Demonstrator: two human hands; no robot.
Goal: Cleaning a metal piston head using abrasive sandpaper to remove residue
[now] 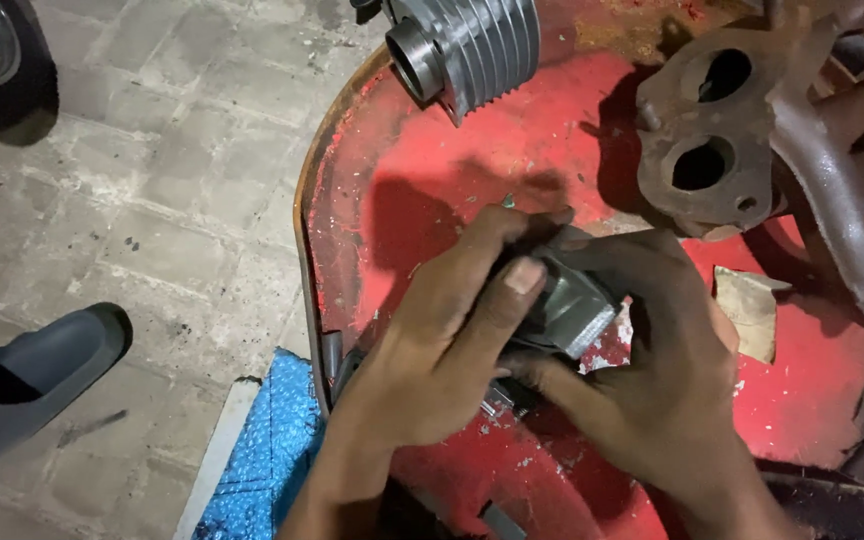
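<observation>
We work over a red metal drum top (432,170); beyond lie a rusty two-port flange (712,150) and a finned cylinder (472,45); our left hand (432,340) and right hand (652,380) close together, gripping a small grey metal part (567,300).

This looks like a small engine repair workshop, probably an open or street-side one. The work surface is a worn red metal drum top (552,150) with chipped paint and a rusty rim. On its far side lies a finned grey engine cylinder (467,45), and at the far right a rusted exhaust manifold (712,140) with two ports (both plainly used parts). The ground at left is rough grey paving (152,180), stained and dusty.
</observation>
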